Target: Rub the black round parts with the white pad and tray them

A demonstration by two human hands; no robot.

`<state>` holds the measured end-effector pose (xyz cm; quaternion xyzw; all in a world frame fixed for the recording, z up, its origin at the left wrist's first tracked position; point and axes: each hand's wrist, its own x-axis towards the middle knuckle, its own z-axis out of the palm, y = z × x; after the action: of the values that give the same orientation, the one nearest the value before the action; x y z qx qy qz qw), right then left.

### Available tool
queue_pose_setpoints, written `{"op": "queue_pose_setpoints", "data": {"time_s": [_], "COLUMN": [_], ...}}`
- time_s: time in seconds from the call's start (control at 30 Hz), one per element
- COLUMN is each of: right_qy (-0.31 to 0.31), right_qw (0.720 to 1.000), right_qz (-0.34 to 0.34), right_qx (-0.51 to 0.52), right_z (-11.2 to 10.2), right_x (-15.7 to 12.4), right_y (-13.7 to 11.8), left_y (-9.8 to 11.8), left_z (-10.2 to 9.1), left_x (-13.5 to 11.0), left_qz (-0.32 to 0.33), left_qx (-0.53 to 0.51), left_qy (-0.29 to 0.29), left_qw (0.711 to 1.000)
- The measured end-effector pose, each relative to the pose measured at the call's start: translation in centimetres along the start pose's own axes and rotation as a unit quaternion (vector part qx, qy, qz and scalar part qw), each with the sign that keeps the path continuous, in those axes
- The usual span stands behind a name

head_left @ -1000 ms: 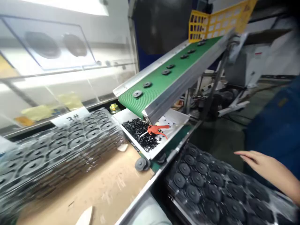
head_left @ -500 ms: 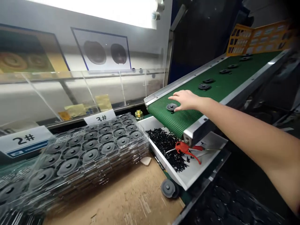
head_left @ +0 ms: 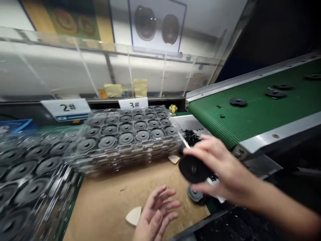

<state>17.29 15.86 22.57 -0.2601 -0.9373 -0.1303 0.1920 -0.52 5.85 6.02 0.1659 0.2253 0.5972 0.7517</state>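
My right hand (head_left: 220,167) grips a black round disc part (head_left: 193,170) and holds it above the brown cardboard work surface (head_left: 110,197), just in front of the white bin. My left hand (head_left: 155,214) is open below it, fingers spread, over the cardboard and next to a pale wedge-shaped piece (head_left: 134,215). Another black disc (head_left: 195,194) lies on the surface under my right hand. More discs (head_left: 238,101) ride the green conveyor belt (head_left: 255,113) at the right.
Clear trays filled with black discs (head_left: 127,134) are stacked behind the cardboard under a "3#" label (head_left: 133,103); more trays (head_left: 30,174) lie left near a "2#" label (head_left: 65,107). A white bin of small black scraps (head_left: 192,135) sits beneath the belt end. A clear acrylic shield (head_left: 100,67) stands behind.
My right hand left the conveyor belt with a black disc and came down over the cardboard. My left hand has come into view, open. The view swung left and down.
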Motion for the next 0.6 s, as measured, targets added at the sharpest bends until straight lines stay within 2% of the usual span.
{"op": "queue_pose_setpoints", "data": {"time_s": [0.03,0.1,0.23,0.33,0.47,0.53,0.6], "right_qy": [0.018,0.061,0.121,0.133,0.094,0.072,0.027], "right_qw": [0.999,0.991,0.968,0.948,0.925,0.928,0.943], "right_qz": [-0.018,-0.016,0.04,0.075,0.127,0.138,0.123], "right_qx": [0.043,0.115,0.217,0.278,0.345,0.338,0.308], "right_z": [1.0,2.6,5.1,6.2,7.2,7.4,6.9], "right_x": [-0.7,-2.1,-3.4,-3.9,-4.7,-4.7,-4.1], "right_y": [-2.8,-7.1,-11.8,-14.0,-16.5,-16.8,-15.4], "left_y": [0.1,0.3,0.4,0.0,-0.4,-0.4,0.0], "left_z": [1.1,2.7,3.2,2.7,2.0,1.7,1.2], "left_x": [-0.4,-1.9,-5.8,-8.0,-9.0,-8.7,-8.1], "left_qz": [0.015,0.03,0.036,0.044,0.065,0.071,0.044], "left_qx": [-0.022,-0.038,-0.057,-0.081,-0.133,-0.16,-0.175], "left_qy": [-0.029,-0.05,-0.041,-0.042,-0.04,-0.034,-0.036], "left_qw": [0.999,0.998,0.997,0.995,0.988,0.984,0.983]}}
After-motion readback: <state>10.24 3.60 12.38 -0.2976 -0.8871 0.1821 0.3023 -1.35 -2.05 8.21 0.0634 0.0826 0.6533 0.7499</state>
